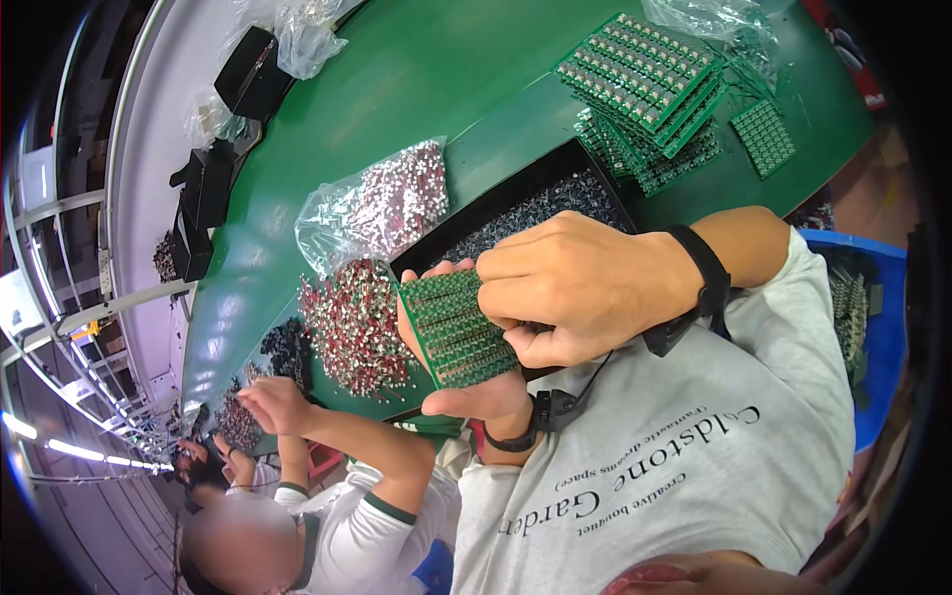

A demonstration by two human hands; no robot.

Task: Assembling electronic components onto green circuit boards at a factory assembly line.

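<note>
My left hand (486, 399) lies palm up under a green circuit board panel (451, 332) and grips it, with the thumb along the near edge. Rows of small parts cover the panel's upper face. Over its right side, my right hand (565, 283) is bent down, fingers curled and pressed together at the board; whatever they pinch is hidden. Just behind both hands, a black tray (540, 174) holds many small dark components (560, 201). Left of the panel lies a loose heap of small red-and-white leaded parts (357, 332).
A clear plastic bag (402, 193) of similar parts lies behind the heap. Stacked circuit board panels (645, 79) stand at the back right, near a single panel (764, 137). A blue bin (888, 347) is at far right. A co-worker's hand (276, 405) is at the lower left.
</note>
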